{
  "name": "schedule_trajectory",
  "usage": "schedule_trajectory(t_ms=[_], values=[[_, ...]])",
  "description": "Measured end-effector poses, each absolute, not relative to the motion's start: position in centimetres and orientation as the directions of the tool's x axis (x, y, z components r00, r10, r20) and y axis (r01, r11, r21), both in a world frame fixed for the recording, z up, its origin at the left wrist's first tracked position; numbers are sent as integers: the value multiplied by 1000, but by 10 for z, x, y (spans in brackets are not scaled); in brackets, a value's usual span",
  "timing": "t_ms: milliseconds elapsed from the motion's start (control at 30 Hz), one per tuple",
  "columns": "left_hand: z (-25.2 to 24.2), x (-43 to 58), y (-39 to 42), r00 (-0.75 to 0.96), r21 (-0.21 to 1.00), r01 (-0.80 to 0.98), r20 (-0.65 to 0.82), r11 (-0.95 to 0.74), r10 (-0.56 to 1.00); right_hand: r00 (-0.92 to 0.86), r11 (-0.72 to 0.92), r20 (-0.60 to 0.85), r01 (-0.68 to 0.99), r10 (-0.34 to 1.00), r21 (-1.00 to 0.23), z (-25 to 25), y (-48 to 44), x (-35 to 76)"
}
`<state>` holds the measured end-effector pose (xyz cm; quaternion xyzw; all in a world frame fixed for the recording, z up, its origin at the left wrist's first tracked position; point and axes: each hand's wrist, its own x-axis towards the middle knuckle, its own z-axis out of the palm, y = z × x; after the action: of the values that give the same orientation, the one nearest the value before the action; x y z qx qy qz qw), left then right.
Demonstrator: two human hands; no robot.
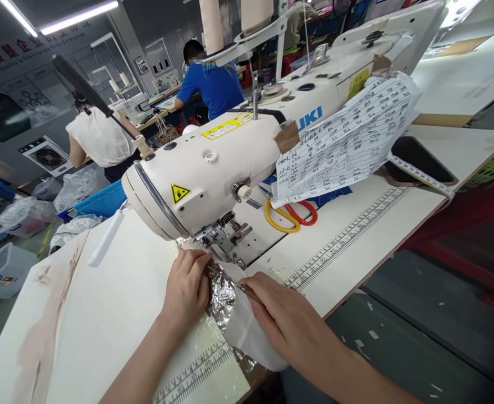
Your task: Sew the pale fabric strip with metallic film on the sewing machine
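Observation:
A white sewing machine (pixel 213 168) stands over the table, its presser foot (pixel 215 247) low over a piece of white fabric (pixel 249 331). My left hand (pixel 188 283) is beside the foot, its bent fingers pressed together on the fabric's edge. Held in my right hand (pixel 283 314) is a thin awl (pixel 251 293) with a brown wooden handle, pointing toward the foot; its tip is hard to make out. Crinkled shiny film (pixel 222 297) covers the surface between the hands. The fabric runs from the foot down past my right hand and over the table's front edge.
Scissors with yellow and red handles (pixel 283 217) lie right of the foot. A handwritten sheet (pixel 343 146) is taped to the machine. A ruler strip (pixel 348 235) runs along the table; a dark phone (pixel 419 160) rests farther right. Pinkish fabric (pixel 47 331) lies left. Co-workers sit beyond.

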<state>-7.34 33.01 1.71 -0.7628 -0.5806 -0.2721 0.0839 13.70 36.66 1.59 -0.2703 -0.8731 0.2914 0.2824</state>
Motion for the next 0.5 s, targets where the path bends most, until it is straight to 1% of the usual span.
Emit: schedule_trajectory(t_ms=[100, 267, 400, 500], values=[[17, -72, 331, 214, 157, 929, 510, -334, 833, -697, 688, 331, 319, 636, -651, 15, 369, 134], [14, -74, 333, 209, 92, 952, 498, -291, 842, -690, 677, 333, 310, 643, -667, 15, 372, 130], [13, -74, 335, 200, 67, 962, 482, -264, 853, -677, 684, 355, 303, 645, -664, 14, 375, 128], [12, -74, 335, 195, 61, 965, 478, -254, 857, -684, 675, 344, 295, 643, -677, 12, 375, 128]])
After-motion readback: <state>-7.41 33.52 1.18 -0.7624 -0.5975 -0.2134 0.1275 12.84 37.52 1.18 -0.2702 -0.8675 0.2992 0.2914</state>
